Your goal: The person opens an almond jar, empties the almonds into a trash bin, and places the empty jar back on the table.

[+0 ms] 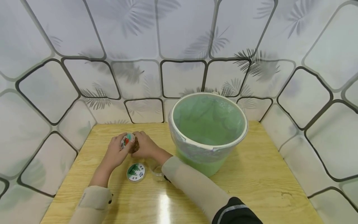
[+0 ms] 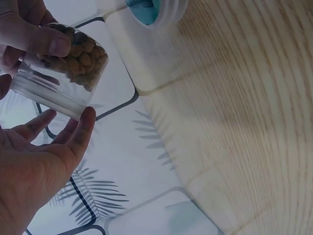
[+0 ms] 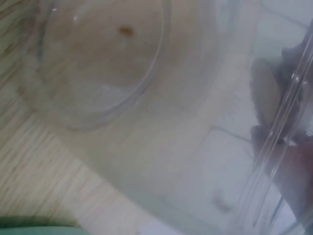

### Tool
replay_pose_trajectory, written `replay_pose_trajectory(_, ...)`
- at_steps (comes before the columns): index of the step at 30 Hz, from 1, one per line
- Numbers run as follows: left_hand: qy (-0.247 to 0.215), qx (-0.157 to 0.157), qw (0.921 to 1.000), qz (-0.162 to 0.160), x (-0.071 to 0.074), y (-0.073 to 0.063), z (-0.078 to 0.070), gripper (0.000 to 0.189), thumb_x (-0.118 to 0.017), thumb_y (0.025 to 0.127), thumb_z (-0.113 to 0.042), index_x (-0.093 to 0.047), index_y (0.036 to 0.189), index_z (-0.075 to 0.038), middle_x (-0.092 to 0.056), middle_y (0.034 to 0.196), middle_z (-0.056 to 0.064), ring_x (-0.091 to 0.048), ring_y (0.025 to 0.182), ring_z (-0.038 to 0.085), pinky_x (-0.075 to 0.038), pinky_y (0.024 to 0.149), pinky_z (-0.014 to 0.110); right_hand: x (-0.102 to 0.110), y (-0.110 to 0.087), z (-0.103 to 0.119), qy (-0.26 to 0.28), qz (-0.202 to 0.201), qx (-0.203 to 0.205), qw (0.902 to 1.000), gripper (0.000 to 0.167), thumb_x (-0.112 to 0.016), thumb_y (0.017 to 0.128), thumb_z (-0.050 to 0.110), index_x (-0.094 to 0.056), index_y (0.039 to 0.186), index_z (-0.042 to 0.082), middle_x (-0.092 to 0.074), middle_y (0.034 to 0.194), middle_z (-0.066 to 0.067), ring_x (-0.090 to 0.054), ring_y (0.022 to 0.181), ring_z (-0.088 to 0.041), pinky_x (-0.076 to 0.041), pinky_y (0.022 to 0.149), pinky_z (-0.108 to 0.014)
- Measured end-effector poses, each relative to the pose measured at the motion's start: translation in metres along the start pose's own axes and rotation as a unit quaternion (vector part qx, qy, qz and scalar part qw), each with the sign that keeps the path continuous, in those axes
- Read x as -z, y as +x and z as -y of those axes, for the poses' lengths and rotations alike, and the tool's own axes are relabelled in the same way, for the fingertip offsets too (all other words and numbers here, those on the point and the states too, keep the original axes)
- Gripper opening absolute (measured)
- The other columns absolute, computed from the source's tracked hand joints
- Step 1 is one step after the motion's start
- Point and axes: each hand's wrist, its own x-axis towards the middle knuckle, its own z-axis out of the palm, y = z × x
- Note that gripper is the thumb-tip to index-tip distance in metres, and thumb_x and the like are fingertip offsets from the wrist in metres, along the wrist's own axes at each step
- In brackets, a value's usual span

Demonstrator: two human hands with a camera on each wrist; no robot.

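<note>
On the left, the printed lid (image 1: pixel 126 141) end of a tilted clear jar (image 1: pixel 135 147) of brown pieces is gripped by the left hand (image 1: pixel 116 151). Below, a second lid (image 1: pixel 136 172) is laid on the table (image 1: pixel 265 177). The jar's body is clasped by the right hand (image 1: pixel 145 146). Near that forearm, a clear container (image 1: pixel 157 173) is partly hidden by the sleeve (image 1: pixel 193 183). Farther right, a green bucket (image 1: pixel 205 163) is lined with clear plastic.

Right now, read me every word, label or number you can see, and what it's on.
No word or number is readable.
Leaf-printed lid: small marks below the green picture, too small to read.
Red-and-green lid: print partly covered, too small to read.
Left sleeve: faint mark, possibly lettering, too small to read.
</note>
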Motion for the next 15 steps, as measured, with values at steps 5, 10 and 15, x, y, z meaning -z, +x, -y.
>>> replay_pose_trajectory(5,-0.015,-0.005,0.9998,0.014,0.0,0.001,-0.006,0.074,-0.049,0.111,-0.051,-0.037,0.162,0.001,-0.04,0.154,0.036,-0.05,0.133,0.052,-0.047,0.103,0.069,0.001,-0.002,-0.004,-0.006,-0.012,-0.004,0.9999,0.095,-0.092,0.081,0.03,-0.041,0.16,0.013,-0.053,0.145,-0.008,-0.057,0.125,-0.018,-0.054,0.107,-0.031)
replay_pose_trajectory(10,-0.017,-0.013,0.9997,0.011,-0.002,0.002,-0.01,0.073,-0.049,0.111,-0.051,-0.038,0.161,0.002,-0.04,0.154,0.035,-0.05,0.134,0.051,-0.047,0.105,0.069,0.006,-0.006,-0.004,-0.006,-0.021,0.006,0.9997,0.096,-0.093,0.081,0.029,-0.042,0.16,0.012,-0.053,0.145,-0.009,-0.056,0.129,-0.02,-0.053,0.11,-0.032)
replay_pose_trajectory(15,-0.025,-0.027,0.9993,0.011,-0.002,0.002,-0.016,0.072,-0.05,0.111,-0.05,-0.039,0.161,0.001,-0.043,0.152,0.034,-0.05,0.134,0.051,-0.048,0.103,0.069,0.014,-0.012,-0.005,0.006,-0.037,0.016,0.9992,0.094,-0.094,0.08,0.032,-0.046,0.158,0.011,-0.054,0.146,-0.009,-0.056,0.129,-0.021,-0.053,0.11,-0.033)
